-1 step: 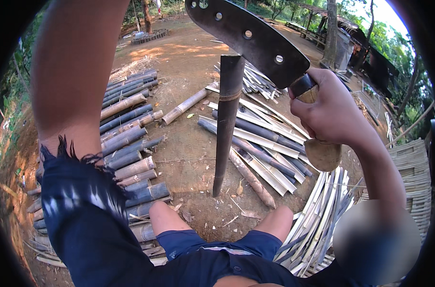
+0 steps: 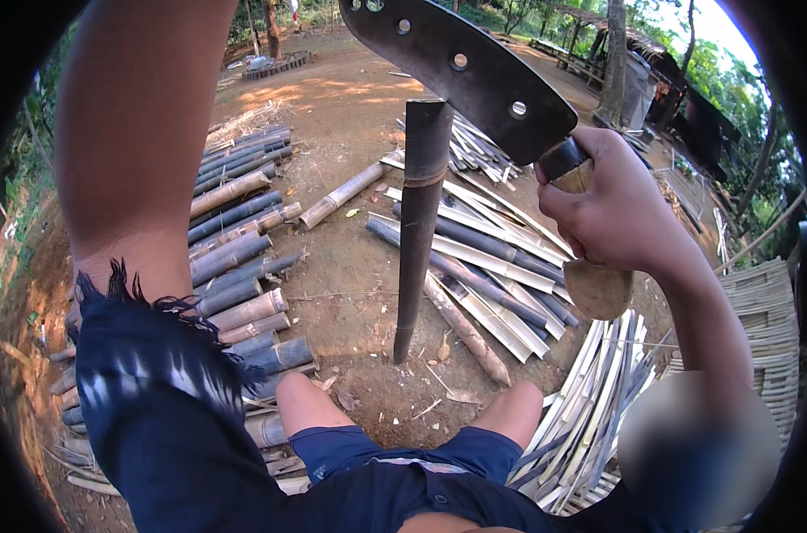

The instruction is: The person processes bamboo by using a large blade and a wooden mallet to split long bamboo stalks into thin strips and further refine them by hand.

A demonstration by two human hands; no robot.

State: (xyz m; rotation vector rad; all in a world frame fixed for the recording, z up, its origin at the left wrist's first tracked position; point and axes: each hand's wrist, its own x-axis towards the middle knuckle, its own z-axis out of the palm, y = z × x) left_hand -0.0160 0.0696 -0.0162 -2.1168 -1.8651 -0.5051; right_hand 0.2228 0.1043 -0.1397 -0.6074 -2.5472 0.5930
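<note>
My right hand (image 2: 612,200) is closed around the pale wooden handle of a machete (image 2: 488,84). Its wide dark blade has several round holes and slants up to the left, running out of view at the top. Directly below, the blade's edge meets the top end of a dark bamboo pole (image 2: 419,213), which stands upright on the ground in front of my knees. My left forearm (image 2: 142,133) rises past the upper edge of the view, so my left hand is out of sight. I cannot see what it touches.
Cut bamboo poles (image 2: 244,249) lie in a long row on the left. Split bamboo pieces (image 2: 501,258) are piled beyond the upright pole, and thin strips (image 2: 581,409) lie by my right knee. A woven bamboo panel (image 2: 759,329) is at far right. A tree trunk (image 2: 614,71) stands behind.
</note>
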